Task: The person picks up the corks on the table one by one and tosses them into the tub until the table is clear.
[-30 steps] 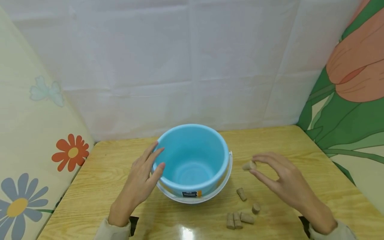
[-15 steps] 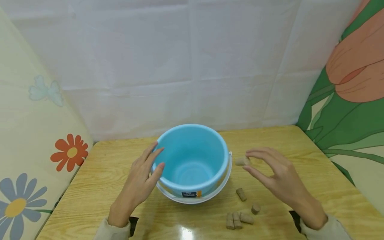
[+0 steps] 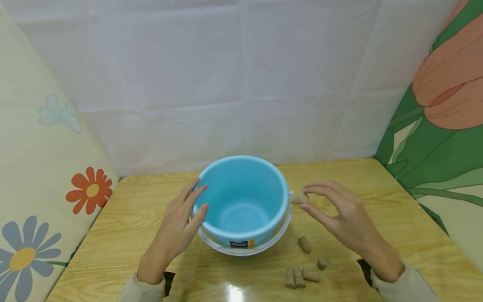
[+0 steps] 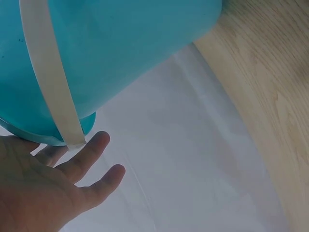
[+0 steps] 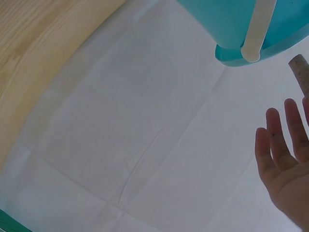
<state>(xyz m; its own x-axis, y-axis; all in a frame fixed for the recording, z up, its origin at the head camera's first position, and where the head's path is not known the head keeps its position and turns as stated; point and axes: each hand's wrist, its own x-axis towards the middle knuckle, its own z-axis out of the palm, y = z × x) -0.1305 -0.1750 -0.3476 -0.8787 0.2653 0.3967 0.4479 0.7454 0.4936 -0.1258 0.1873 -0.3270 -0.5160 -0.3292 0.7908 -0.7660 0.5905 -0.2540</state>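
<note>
A light-blue bucket [image 3: 241, 176] stands upright on the table, its mouth facing up and its bottom bare. My left hand [image 3: 171, 233] rests at its left rim with spread, fairly straight fingers; thumb and index tips lie over the edge. From the left wrist, the bucket's outer wall [image 4: 120, 43] rises above that hand [image 4: 43, 193], whose outer fingers are free. Just beyond the right rim, my right hand [image 3: 349, 220] pinches a cork [image 3: 298, 198] between thumb and fingertips. The right wrist view has the cork [image 5: 300, 70] above the hand [image 5: 289, 174], partly cut off.
Several loose corks lie on the wooden table [image 3: 132, 235] right of the bucket, among them one single cork [image 3: 304, 244] and a small row [image 3: 294, 277]. A white handle [image 3: 277, 243] hangs round the bucket's front. White sheeting [image 3: 241, 84] stands behind the table.
My right hand has moved left with the pinched cork, bringing it from well right of the bucket to beside its rim. The left hand and bucket have stayed put.
</note>
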